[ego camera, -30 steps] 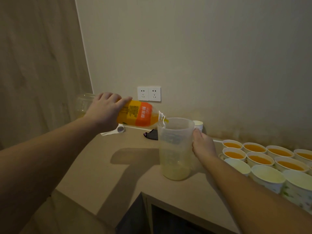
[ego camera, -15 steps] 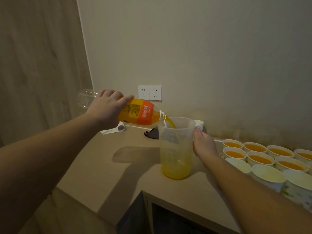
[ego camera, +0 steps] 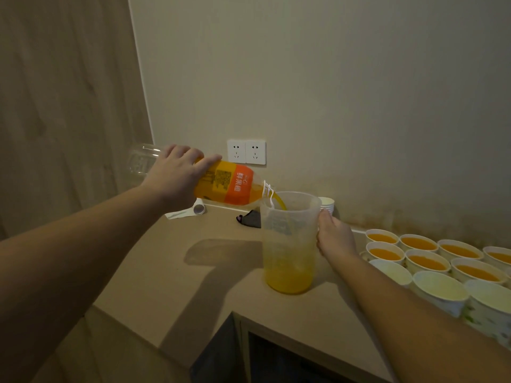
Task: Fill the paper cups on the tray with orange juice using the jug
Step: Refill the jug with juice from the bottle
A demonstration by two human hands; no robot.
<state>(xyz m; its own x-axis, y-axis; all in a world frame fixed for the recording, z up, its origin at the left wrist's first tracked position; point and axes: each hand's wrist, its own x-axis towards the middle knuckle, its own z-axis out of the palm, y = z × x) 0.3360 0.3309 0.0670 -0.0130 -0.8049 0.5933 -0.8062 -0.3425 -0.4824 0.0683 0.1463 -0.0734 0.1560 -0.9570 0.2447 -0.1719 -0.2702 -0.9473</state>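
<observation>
A: Head view showed the jug (ego camera: 289,244) upright on the counter (ego camera: 154,275), just left of the paper cups (ego camera: 425,262). Which hand had it?

B: The right hand (ego camera: 336,237) was curled round its handle side, on the side toward the cups. The left hand (ego camera: 172,179) gripped the orange juice bottle (ego camera: 226,185), which lay nearly level, long axis running left to right, mouth over the jug's rim.

A: So the right hand was nearer the cups?

B: Yes. I'd judge it would carry the jug rightward.

A: How did the jug look?

B: Clear plastic, tall, juice only at the bottom, a thin stream falling in. The rear cups held juice; the nearer ones looked empty.
</observation>
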